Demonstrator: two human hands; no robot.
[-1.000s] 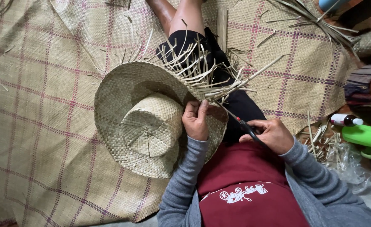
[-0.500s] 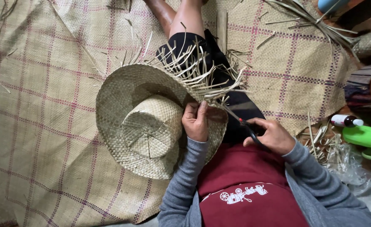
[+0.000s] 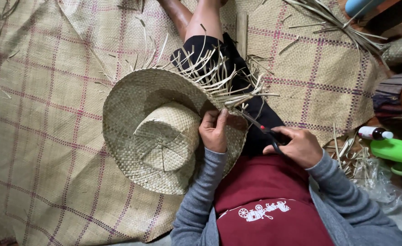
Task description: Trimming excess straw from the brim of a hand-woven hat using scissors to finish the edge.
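Observation:
A woven straw hat (image 3: 157, 132) rests on my lap, crown up, with several loose straw ends (image 3: 210, 73) sticking out along its far brim. My left hand (image 3: 213, 131) grips the brim near those ends, thumb on top. My right hand (image 3: 296, 146) holds dark scissors (image 3: 260, 128) with a red pivot. Their blades point up-left and reach the loose strands at the brim edge. I cannot tell how far apart the blades are.
A checked woven mat (image 3: 41, 136) covers the floor. Cut straw strips (image 3: 347, 150) lie at the right beside a small white bottle (image 3: 373, 133) and a green plastic object (image 3: 399, 152). More long strips (image 3: 342, 23) lie at the top right. My bare legs (image 3: 196, 18) stretch forward.
The long strand that stuck out to the right of the brim is gone. The scissors have moved up closer to the brim edge. My left hand has barely shifted.

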